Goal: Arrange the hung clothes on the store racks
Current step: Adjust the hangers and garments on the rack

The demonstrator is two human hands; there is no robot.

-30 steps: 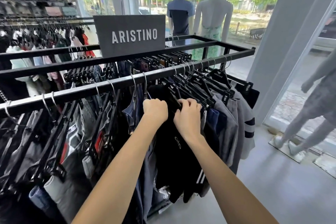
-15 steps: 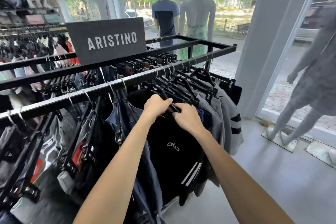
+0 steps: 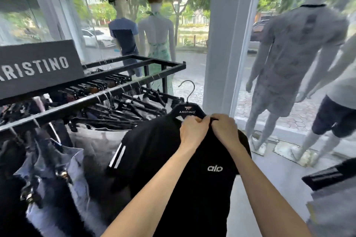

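Black shirt (image 3: pixel 173 169) (hem cut off below) hangs off-rack, both hands' fingers (image 3: pixel 194 121) pinching its collar, hiding it.

shirt (image 3: pixel 173 159): matt black cloth | hanger (image 3: pixel 187 110): black plastic, metal hook | rack (image 3: pixel 92 100): metal

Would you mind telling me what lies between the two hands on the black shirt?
Nothing: in the head view the left hand and right hand meet, both gripping the black shirt at its collar.
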